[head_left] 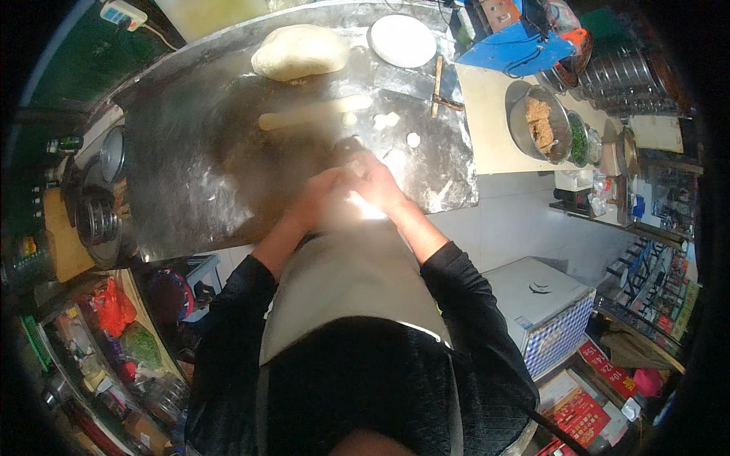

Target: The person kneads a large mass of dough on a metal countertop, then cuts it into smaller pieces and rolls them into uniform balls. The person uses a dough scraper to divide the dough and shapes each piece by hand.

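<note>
My left hand (pixel 326 191) and my right hand (pixel 376 179) meet over the near part of a floured metal work surface (pixel 188 165). Blur and glare cover the fingers; whether something lies between them cannot be made out. Beyond the hands lies a long roll of dough (pixel 313 112), with small dough pieces (pixel 386 120) to its right and another piece (pixel 413 139) nearer. At the back rest a large lump of dough (pixel 300 51) and a round white disc (pixel 403 41).
Wooden sticks (pixel 437 85) lie near the surface's right edge. Further right, a metal bowl (pixel 516 122) holds a brown filling, beside a container of chopped greens (pixel 578 138). A white box (pixel 542 290) stands lower right; shelves (pixel 142 319) hold bags at lower left.
</note>
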`<control>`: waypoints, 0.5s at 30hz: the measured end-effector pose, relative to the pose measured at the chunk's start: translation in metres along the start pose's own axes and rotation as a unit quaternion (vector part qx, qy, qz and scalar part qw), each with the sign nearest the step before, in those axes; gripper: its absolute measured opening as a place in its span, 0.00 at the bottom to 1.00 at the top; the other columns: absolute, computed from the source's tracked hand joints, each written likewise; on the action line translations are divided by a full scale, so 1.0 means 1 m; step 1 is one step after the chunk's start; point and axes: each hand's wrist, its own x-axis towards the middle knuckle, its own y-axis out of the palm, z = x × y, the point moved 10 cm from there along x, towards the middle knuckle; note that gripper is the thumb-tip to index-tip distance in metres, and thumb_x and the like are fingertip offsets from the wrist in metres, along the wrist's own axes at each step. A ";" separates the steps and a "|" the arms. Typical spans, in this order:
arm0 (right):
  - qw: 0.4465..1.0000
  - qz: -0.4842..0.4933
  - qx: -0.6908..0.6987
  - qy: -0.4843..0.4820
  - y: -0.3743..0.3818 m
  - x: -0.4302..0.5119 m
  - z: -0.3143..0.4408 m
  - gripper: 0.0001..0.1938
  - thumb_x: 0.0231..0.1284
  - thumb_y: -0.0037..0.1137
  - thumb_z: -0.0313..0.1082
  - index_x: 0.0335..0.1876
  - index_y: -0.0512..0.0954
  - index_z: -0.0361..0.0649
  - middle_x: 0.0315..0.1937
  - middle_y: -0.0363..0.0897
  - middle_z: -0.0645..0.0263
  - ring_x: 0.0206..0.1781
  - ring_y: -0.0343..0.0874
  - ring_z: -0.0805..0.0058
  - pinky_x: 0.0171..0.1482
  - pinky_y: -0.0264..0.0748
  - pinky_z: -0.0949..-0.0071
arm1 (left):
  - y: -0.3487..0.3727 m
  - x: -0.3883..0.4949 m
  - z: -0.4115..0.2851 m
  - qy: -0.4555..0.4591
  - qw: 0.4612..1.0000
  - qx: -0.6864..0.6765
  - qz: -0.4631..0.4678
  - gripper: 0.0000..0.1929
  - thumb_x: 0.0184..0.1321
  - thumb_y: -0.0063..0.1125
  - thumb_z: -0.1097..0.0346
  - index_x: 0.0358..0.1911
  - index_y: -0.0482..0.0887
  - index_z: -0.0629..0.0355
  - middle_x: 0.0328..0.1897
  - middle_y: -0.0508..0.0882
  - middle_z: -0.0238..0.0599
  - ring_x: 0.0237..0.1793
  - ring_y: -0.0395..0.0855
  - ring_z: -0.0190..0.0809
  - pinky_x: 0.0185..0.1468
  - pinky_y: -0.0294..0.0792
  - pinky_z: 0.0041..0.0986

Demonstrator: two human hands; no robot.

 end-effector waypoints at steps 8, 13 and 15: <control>0.998 0.017 0.053 -0.009 -0.017 -0.007 0.022 0.13 0.69 0.64 0.39 0.53 0.85 0.41 0.46 0.90 0.53 0.49 0.89 0.61 0.54 0.83 0.66 | 0.010 -0.005 -0.072 0.259 0.942 0.203 -0.062 0.09 0.71 0.59 0.64 0.45 0.83 0.62 0.33 0.85 0.54 0.32 0.81 0.63 0.41 0.77 0.42; 0.998 0.016 -0.023 0.053 -0.025 -0.003 -0.040 0.12 0.65 0.70 0.37 0.49 0.86 0.42 0.47 0.90 0.58 0.49 0.88 0.69 0.54 0.83 0.69 | 0.008 -0.014 -0.044 0.248 0.949 0.195 -0.017 0.09 0.72 0.56 0.63 0.40 0.85 0.61 0.26 0.83 0.44 0.23 0.79 0.49 0.34 0.75 0.37; 0.994 -0.010 0.098 0.051 -0.039 0.010 -0.062 0.13 0.65 0.71 0.36 0.51 0.85 0.41 0.53 0.89 0.57 0.51 0.88 0.69 0.57 0.82 0.69 | -0.008 -0.015 -0.030 0.205 0.975 0.068 -0.051 0.08 0.70 0.57 0.64 0.42 0.85 0.60 0.27 0.82 0.38 0.25 0.79 0.40 0.33 0.73 0.33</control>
